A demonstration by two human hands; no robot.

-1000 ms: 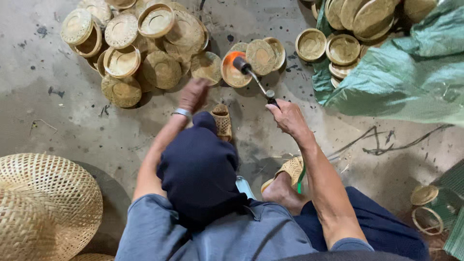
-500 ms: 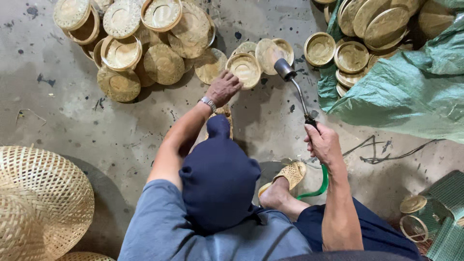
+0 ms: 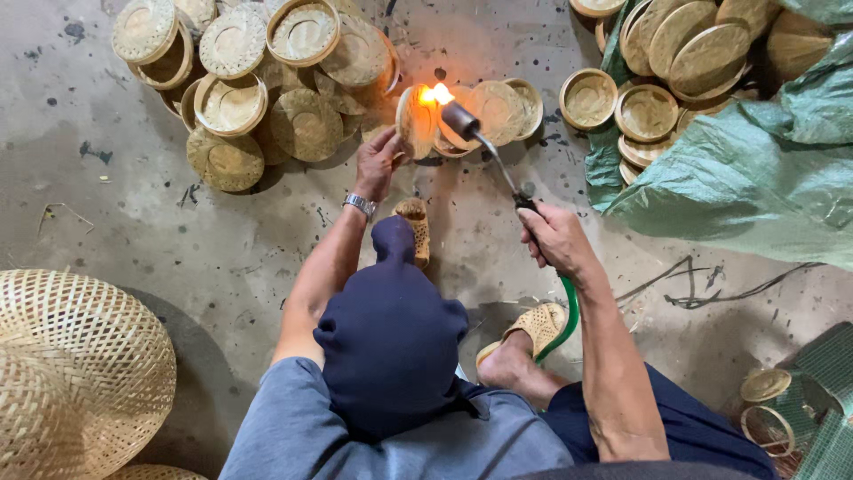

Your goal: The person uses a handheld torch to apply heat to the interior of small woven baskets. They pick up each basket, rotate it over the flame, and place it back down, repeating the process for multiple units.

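Note:
My left hand (image 3: pixel 378 164), with a wristwatch on its wrist, holds a small round woven bamboo tray (image 3: pixel 414 120) tilted up on its edge on the concrete floor. My right hand (image 3: pixel 555 238) grips the handle of a gas torch (image 3: pixel 480 138) fed by a green hose (image 3: pixel 566 322). The torch nozzle points at the tray's face, and an orange flame (image 3: pixel 436 93) burns against it. Several similar trays (image 3: pixel 502 107) lie just behind it.
A pile of round woven trays (image 3: pixel 231 98) lies at upper left. More trays (image 3: pixel 675 53) rest on a green tarp (image 3: pixel 755 169) at upper right. Large woven baskets (image 3: pixel 71 356) fill the lower left. Sandalled feet (image 3: pixel 538 324) sit below the torch.
My left hand has tipped one tray up on its edge. The torch has swung left from the right of the trays, and its flame now burns on that tray.

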